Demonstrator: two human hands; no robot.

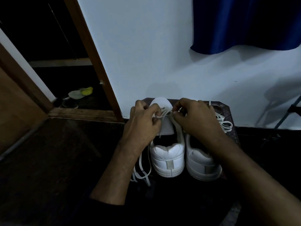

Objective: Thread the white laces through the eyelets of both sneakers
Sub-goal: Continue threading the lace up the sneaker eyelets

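Two white sneakers stand side by side on a dark mat, heels toward me. Over the eyelets of the left sneaker [167, 159] my left hand [143, 121] pinches a strand of the white lace [163, 114]. My right hand [197, 118] pinches the same lace from the other side. Loose lengths of this lace [143, 172] trail down past the sneaker's left side. My right forearm covers part of the right sneaker [202, 165]. A second white lace [225, 123] lies in loops beside that sneaker at the right.
The dark patterned mat [228, 110] lies against a pale wall [146, 62]. A wooden door frame [96, 62] stands to the left, with other footwear [78, 95] beyond the threshold. Blue cloth [244, 25] hangs at the upper right. A metal stand [286, 111] is at the far right.
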